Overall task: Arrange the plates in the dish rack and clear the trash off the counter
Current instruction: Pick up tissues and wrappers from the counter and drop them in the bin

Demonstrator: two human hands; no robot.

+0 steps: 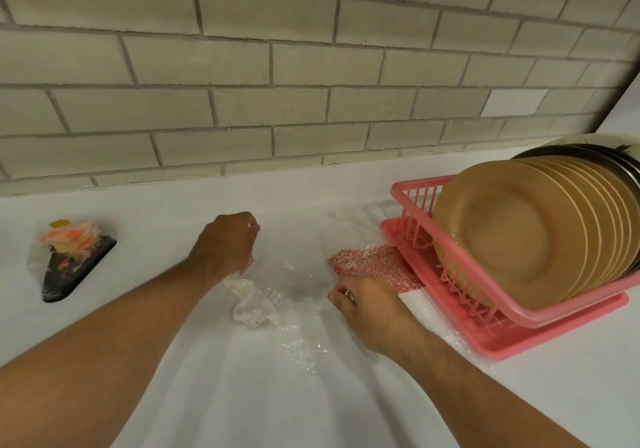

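Gripping the clear plastic bag (301, 290) on the tabletop (166, 205), both hands curled: left hand (225, 239) by a crumpled tissue (251, 300), right hand (367, 312) beside the pink dish rack (415, 187) holding upright plates (502, 232)

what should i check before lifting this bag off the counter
1. Left hand grips bag: ok.
2. Right hand pinches bag edge: ok.
3. Bag free of rack: not ok, its red end touches the rack base.
4. Tissue inside bag: cannot tell.
5. Plates upright in rack: ok.
6. Tray of trash off counter: not ok, it sits far left, out of both hands.
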